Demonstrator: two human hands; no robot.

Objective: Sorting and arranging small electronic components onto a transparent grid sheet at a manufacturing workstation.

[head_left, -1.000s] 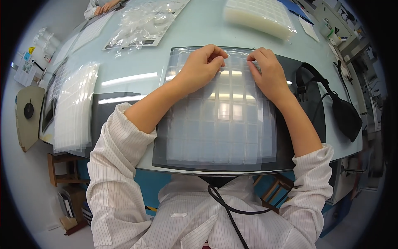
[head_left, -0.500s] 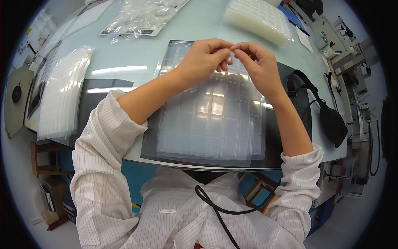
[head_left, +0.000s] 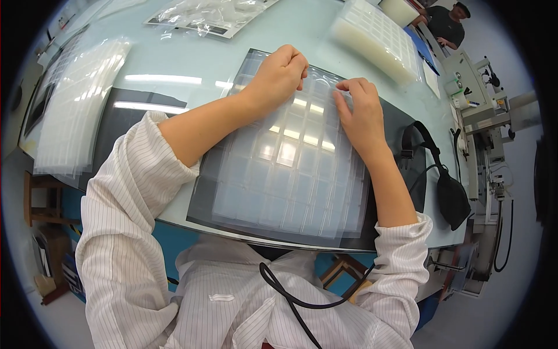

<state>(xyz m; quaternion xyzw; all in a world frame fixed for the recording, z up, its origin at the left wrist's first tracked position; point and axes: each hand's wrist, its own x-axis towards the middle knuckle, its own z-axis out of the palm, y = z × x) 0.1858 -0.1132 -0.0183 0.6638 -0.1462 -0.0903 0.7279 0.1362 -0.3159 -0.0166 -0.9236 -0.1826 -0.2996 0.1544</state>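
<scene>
In front of me a clear plastic sheet with a grid of rectangular cells (head_left: 285, 186) lies on a dark mat (head_left: 203, 200). My left hand (head_left: 280, 75) is closed in a loose fist above the sheet's far left part. Whatever its fingers hold, if anything, is hidden. Over the far right edge of the sheet is my right hand (head_left: 361, 110), its thumb and forefinger apart with nothing visible between them. I cannot tell whether its fingertips touch the sheet.
A stack of similar clear sheets (head_left: 81, 110) lies at the left, and a thicker stack (head_left: 378, 41) at the far right. Clear plastic bags (head_left: 215, 14) lie at the back. A black strap with a pouch (head_left: 452, 200) rests at the right. Another person (head_left: 444, 26) is beyond the table.
My hands, whose fingertips met before, have come apart. The left hand has closed into a fist, while the right has moved lower and opened. The view has shifted, and another person shows more.
</scene>
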